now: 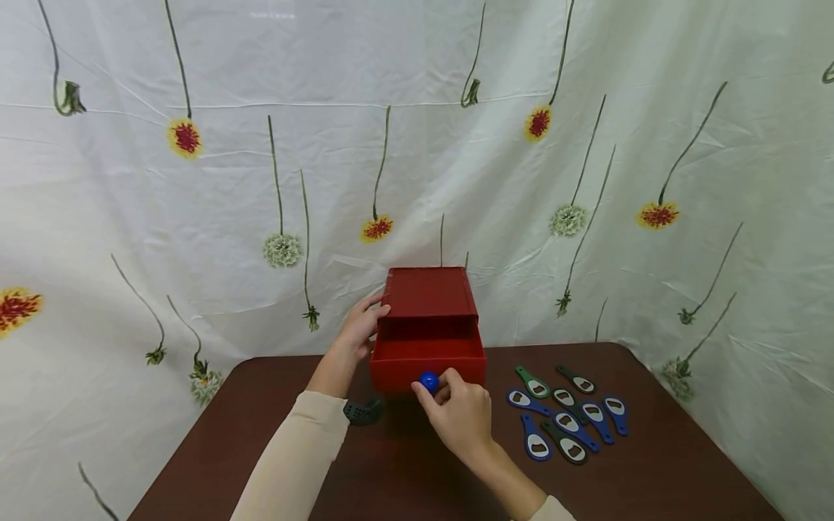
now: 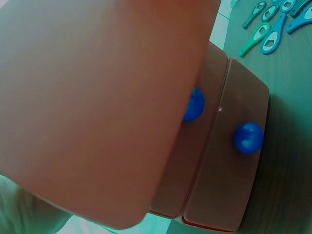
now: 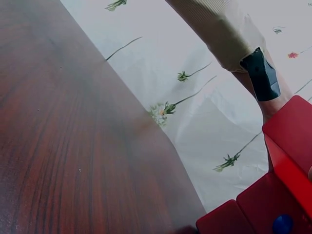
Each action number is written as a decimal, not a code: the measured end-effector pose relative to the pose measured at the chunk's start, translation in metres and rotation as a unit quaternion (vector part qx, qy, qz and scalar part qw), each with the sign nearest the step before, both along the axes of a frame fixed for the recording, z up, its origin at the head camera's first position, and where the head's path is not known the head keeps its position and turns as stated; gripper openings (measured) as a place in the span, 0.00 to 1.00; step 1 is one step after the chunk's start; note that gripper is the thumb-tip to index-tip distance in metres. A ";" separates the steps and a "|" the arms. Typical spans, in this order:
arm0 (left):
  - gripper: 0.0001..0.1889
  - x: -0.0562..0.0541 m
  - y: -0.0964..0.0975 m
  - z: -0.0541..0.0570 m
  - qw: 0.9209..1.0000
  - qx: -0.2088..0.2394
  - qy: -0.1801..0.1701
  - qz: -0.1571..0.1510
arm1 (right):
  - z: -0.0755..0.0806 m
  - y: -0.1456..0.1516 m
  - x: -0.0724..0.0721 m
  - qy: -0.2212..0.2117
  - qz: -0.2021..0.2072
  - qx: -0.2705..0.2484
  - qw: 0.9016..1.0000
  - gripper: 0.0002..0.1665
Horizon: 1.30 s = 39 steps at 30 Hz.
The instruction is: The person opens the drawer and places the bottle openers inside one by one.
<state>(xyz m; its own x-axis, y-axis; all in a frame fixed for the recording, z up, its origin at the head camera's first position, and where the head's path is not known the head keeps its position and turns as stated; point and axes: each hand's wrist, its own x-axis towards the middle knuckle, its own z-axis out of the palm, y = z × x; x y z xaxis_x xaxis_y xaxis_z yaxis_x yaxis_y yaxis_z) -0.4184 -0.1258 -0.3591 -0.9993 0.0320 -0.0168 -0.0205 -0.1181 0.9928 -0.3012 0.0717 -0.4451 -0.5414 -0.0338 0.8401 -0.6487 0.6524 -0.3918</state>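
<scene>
A red box of drawers stands at the back of the table, its top drawer pulled out towards me. My right hand pinches the round blue knob on that drawer's front between thumb and fingers. Against the box's left side rests my left hand, fingers extended along its upper edge. No contents show in the visible part of the drawer. Lower drawer fronts with blue knobs appear in the left wrist view, partly behind a large reddish panel.
Several bottle openers with blue, green and dark handles lie on the brown table, right of the box. A white floral cloth hangs behind. A black device is strapped to the left wrist.
</scene>
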 end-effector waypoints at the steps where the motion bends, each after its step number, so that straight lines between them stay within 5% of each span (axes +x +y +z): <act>1: 0.28 0.000 0.000 0.000 1.000 0.001 0.000 -0.002 | 0.000 0.000 0.001 0.001 0.000 0.002 1.000 0.21; 28: 0.29 -0.001 -0.002 -0.004 1.000 0.003 0.005 -0.007 | -0.002 0.006 0.011 0.016 0.009 0.036 0.999 0.21; 39: 0.29 -0.001 -0.001 -0.004 1.000 0.006 0.013 -0.017 | 0.008 0.024 0.020 -0.016 0.025 0.096 0.995 0.16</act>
